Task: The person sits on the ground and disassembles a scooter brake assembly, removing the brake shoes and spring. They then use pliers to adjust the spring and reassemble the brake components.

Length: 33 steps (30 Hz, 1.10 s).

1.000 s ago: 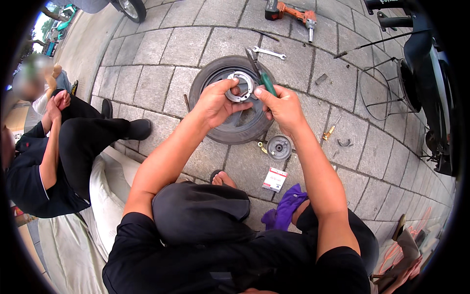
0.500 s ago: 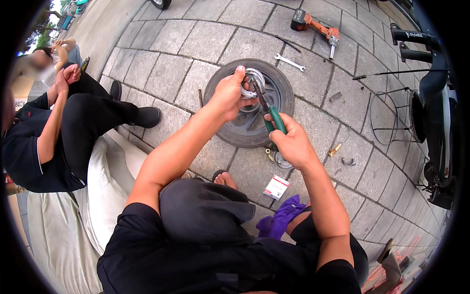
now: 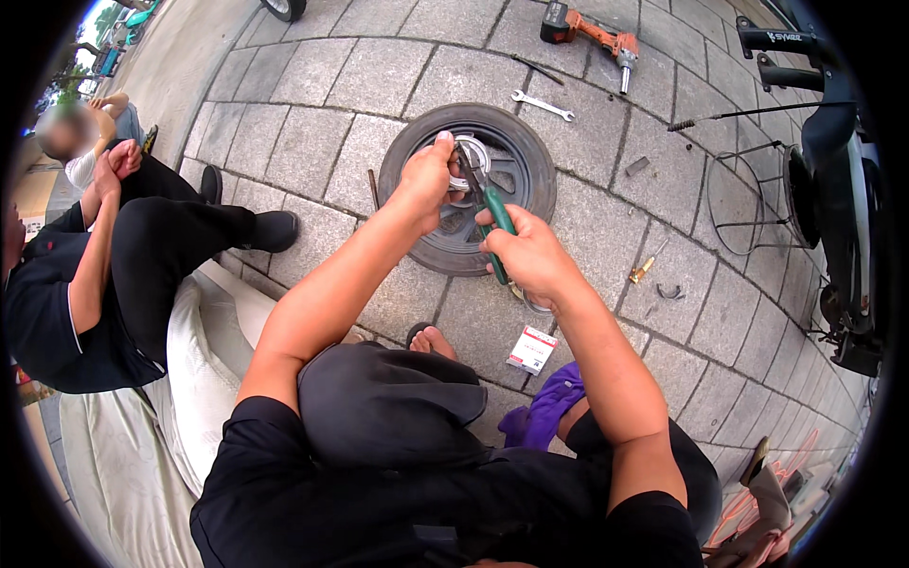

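My left hand [image 3: 428,184] is closed on a round silver metal part [image 3: 482,154], with the thumb along its edge. It is held over a wheel with a black tire [image 3: 399,147] lying flat on the paving. In my right hand [image 3: 533,254] is a pair of green-handled pliers [image 3: 499,210]. Their dark jaws reach the part close to my left fingers; whether they grip it I cannot tell. My fingers and the pliers hide some of the part. Below the right hand, a small round metal piece [image 3: 536,305] is mostly covered.
Beyond the wheel lie an orange cordless impact wrench [image 3: 598,38] and a spanner [image 3: 543,105]. A red-and-white box [image 3: 531,349] and a purple cloth [image 3: 547,405] are near my legs. On the right stands a black vehicle frame [image 3: 833,189]; a seated person [image 3: 133,237] is on the left.
My right hand and the pliers have shifted slightly left, bringing the jaws nearer my left fingers. My left hand keeps hold of the silver part. The whole view has shifted a little.
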Each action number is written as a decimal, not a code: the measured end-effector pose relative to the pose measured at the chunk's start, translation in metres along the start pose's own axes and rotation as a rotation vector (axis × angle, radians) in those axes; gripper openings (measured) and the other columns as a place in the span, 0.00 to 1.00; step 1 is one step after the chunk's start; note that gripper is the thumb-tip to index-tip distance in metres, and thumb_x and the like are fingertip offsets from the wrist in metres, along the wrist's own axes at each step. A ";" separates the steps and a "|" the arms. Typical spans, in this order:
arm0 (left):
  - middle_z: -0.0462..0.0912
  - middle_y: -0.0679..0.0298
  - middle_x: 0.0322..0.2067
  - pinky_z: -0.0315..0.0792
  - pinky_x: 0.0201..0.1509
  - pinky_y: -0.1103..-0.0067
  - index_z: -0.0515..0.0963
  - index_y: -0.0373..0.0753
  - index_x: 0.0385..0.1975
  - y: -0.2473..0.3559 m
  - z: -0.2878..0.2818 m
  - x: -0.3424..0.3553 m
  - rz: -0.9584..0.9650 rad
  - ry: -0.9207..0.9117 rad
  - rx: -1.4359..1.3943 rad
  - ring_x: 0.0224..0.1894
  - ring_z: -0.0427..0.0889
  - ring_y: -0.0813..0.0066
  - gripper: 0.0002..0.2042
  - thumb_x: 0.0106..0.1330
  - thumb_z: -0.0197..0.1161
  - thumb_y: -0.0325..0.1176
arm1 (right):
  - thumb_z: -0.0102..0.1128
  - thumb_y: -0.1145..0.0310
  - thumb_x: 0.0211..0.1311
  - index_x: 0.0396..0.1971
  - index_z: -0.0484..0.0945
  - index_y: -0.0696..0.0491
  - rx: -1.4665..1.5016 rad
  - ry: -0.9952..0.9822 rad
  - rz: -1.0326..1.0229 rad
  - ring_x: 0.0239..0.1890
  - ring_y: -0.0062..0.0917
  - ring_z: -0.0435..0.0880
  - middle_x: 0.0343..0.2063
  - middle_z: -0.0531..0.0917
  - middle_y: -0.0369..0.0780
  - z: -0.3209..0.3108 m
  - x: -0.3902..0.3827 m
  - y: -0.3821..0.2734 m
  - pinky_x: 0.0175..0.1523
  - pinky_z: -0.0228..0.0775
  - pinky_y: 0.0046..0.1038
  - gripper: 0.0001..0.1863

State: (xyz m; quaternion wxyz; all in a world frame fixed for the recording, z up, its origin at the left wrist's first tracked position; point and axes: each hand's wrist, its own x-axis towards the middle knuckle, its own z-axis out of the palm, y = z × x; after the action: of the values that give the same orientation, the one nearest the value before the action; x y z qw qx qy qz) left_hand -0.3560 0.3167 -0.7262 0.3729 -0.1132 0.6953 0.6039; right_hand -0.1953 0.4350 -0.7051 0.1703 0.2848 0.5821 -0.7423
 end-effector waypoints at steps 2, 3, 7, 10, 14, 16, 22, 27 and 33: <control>0.73 0.73 0.30 0.76 0.42 0.70 0.74 0.48 0.35 0.003 0.002 -0.004 0.000 -0.007 -0.026 0.36 0.77 0.77 0.20 0.84 0.46 0.54 | 0.56 0.73 0.65 0.54 0.78 0.56 0.056 -0.005 -0.001 0.40 0.21 0.81 0.38 0.80 0.36 0.000 0.000 0.000 0.42 0.76 0.26 0.17; 0.73 0.73 0.30 0.77 0.43 0.69 0.73 0.48 0.34 0.004 0.004 -0.006 -0.001 -0.011 -0.040 0.36 0.77 0.76 0.20 0.84 0.46 0.54 | 0.56 0.73 0.66 0.54 0.78 0.55 0.054 -0.013 -0.001 0.41 0.21 0.81 0.38 0.80 0.36 0.000 0.000 0.000 0.42 0.77 0.27 0.17; 0.72 0.72 0.30 0.79 0.45 0.68 0.72 0.47 0.33 0.004 0.002 -0.004 -0.006 -0.029 -0.048 0.36 0.78 0.75 0.20 0.85 0.45 0.54 | 0.56 0.73 0.66 0.54 0.78 0.55 -0.002 -0.028 -0.037 0.42 0.20 0.81 0.39 0.80 0.37 -0.005 0.001 0.001 0.44 0.78 0.27 0.17; 0.73 0.71 0.31 0.79 0.44 0.68 0.71 0.47 0.34 0.005 0.004 -0.005 -0.002 -0.047 -0.049 0.37 0.78 0.75 0.20 0.85 0.44 0.53 | 0.56 0.73 0.65 0.53 0.78 0.54 -0.004 -0.030 -0.072 0.40 0.19 0.80 0.37 0.79 0.35 -0.009 0.007 0.009 0.42 0.77 0.26 0.16; 0.73 0.70 0.33 0.80 0.44 0.69 0.71 0.47 0.35 0.004 0.004 -0.006 0.011 -0.051 -0.020 0.38 0.78 0.74 0.20 0.85 0.44 0.53 | 0.56 0.73 0.65 0.51 0.78 0.54 -0.161 0.003 -0.086 0.33 0.16 0.77 0.30 0.78 0.32 -0.009 0.003 0.002 0.38 0.72 0.24 0.15; 0.73 0.70 0.33 0.80 0.44 0.69 0.71 0.47 0.36 0.002 0.003 -0.005 0.027 -0.055 -0.027 0.38 0.78 0.74 0.19 0.85 0.44 0.52 | 0.56 0.74 0.64 0.49 0.77 0.54 -0.209 0.017 -0.111 0.30 0.15 0.75 0.28 0.77 0.31 -0.007 -0.001 -0.002 0.36 0.70 0.24 0.14; 0.73 0.71 0.32 0.79 0.45 0.67 0.71 0.47 0.36 0.001 0.005 -0.008 0.097 -0.104 -0.090 0.38 0.77 0.75 0.18 0.85 0.45 0.52 | 0.55 0.75 0.62 0.46 0.76 0.56 -0.298 0.070 -0.259 0.30 0.19 0.75 0.27 0.76 0.33 -0.008 -0.001 0.005 0.36 0.69 0.28 0.12; 0.72 0.71 0.32 0.77 0.46 0.64 0.70 0.47 0.36 0.001 0.006 -0.010 0.138 -0.113 -0.137 0.37 0.75 0.75 0.18 0.85 0.46 0.52 | 0.55 0.74 0.62 0.44 0.76 0.56 -0.328 0.095 -0.294 0.31 0.21 0.76 0.27 0.77 0.35 -0.007 0.000 0.007 0.37 0.71 0.30 0.11; 0.72 0.69 0.31 0.76 0.45 0.65 0.70 0.46 0.36 0.000 0.006 -0.010 0.145 -0.093 -0.158 0.37 0.75 0.74 0.18 0.85 0.47 0.51 | 0.54 0.71 0.62 0.42 0.75 0.60 -0.396 0.110 -0.277 0.41 0.48 0.86 0.35 0.84 0.54 -0.002 0.000 0.001 0.49 0.76 0.44 0.11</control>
State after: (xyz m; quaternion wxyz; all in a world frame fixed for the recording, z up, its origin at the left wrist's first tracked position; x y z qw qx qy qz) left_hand -0.3471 0.3190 -0.7197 0.3500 -0.0632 0.6339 0.6867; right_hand -0.1942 0.4366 -0.7059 0.0874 0.2032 0.7581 -0.6134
